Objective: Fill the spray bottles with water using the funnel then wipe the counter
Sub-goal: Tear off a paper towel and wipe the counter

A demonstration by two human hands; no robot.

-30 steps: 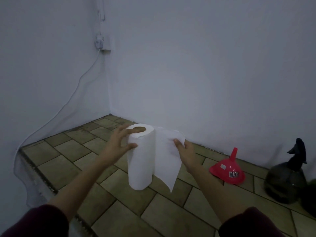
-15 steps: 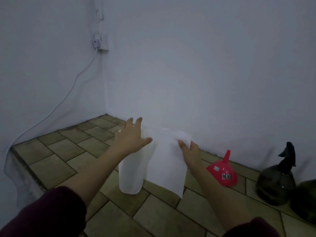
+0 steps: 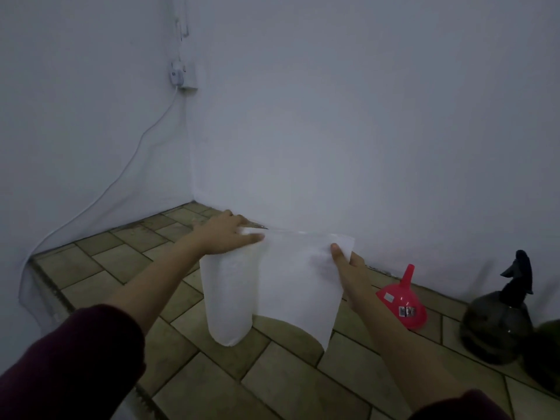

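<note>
Head view, upright paper towel roll [image 3: 228,301], left hand [image 3: 225,234] flat on top, right hand [image 3: 348,263] pinching its hanging sheet [image 3: 298,283]

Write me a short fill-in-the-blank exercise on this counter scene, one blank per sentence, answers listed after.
1. The left hand rests flat on top of the standing paper towel ____.
2. The right hand pinches a loose ____ pulled from the paper towel roll.
3. The funnel lying upside down by the wall is ____ in colour.
4. The dark spray bottle stands to the ____ of the funnel.

Answers: roll; sheet; red; right
</note>
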